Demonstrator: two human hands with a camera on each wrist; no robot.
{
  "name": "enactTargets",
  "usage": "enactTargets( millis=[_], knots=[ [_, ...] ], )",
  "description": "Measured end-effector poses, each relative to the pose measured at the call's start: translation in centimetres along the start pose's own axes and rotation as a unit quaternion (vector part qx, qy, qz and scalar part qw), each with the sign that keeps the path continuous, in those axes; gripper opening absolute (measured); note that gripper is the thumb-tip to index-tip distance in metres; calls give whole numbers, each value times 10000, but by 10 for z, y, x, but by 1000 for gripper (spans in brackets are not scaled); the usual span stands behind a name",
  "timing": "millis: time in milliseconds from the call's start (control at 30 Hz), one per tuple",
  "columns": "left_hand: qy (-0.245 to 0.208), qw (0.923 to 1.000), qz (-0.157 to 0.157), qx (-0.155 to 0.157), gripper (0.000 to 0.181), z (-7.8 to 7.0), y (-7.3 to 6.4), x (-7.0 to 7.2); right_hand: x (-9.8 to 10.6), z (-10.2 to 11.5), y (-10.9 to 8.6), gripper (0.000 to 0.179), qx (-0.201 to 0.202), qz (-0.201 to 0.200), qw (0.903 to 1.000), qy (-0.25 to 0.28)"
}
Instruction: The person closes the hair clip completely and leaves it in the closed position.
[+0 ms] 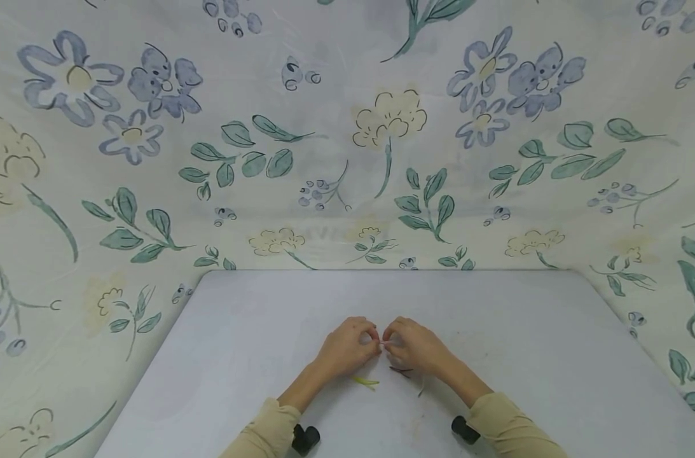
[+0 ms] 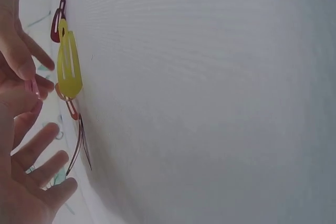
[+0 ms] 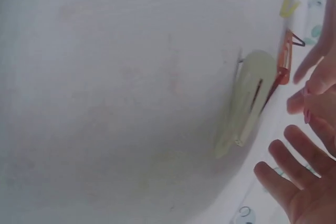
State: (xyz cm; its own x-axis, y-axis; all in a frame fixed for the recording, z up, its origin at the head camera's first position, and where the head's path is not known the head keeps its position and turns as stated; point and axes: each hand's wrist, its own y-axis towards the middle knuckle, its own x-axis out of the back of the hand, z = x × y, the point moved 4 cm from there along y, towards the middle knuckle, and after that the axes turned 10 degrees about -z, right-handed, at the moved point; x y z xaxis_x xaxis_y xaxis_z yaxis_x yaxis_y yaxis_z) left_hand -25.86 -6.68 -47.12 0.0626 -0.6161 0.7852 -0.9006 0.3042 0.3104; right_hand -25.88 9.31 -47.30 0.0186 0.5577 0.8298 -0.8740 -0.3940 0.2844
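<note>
Both hands meet above the white table, pinching a small pink hair clip (image 1: 383, 342) between their thumbs and fingertips. My left hand (image 1: 347, 346) has one end, my right hand (image 1: 417, 345) the other; the fingers hide most of the clip. Below the left hand lies a yellow snap hair clip (image 1: 366, 383), larger in the left wrist view. Under the right hand are a dark clip (image 1: 401, 370) and a pale clip (image 1: 421, 386). The right wrist view shows the pale green clip (image 3: 252, 90) close up, with an orange clip (image 3: 285, 59) behind it.
Two black cylindrical objects, one at the left sleeve (image 1: 306, 440) and one at the right sleeve (image 1: 466, 430), appear near the wrists. The white table (image 1: 255, 305) reaches back to a cloth (image 1: 347, 210) printed with flowers and leaves.
</note>
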Motion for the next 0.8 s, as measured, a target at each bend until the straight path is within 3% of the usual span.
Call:
enactTargets(
  millis=[200, 400, 567, 800],
  knots=[
    [-41, 9992, -346, -180, 5, 1, -1, 6, 5, 1, 2, 10, -117, -2, 9999, 120],
    [-260, 9988, -368, -207, 6, -1, 0, 10, 8, -3, 2, 10, -244, -56, 9993, 262],
    [-326, 9985, -370, -236, 5, -5, 1, 15, 14, 0, 3, 9, -33, -222, 9987, 464],
    [-415, 9966, -623, -353, 4, -9, 1, 19, 22, 4, 4, 9, 107, -463, 9962, 728]
  ],
)
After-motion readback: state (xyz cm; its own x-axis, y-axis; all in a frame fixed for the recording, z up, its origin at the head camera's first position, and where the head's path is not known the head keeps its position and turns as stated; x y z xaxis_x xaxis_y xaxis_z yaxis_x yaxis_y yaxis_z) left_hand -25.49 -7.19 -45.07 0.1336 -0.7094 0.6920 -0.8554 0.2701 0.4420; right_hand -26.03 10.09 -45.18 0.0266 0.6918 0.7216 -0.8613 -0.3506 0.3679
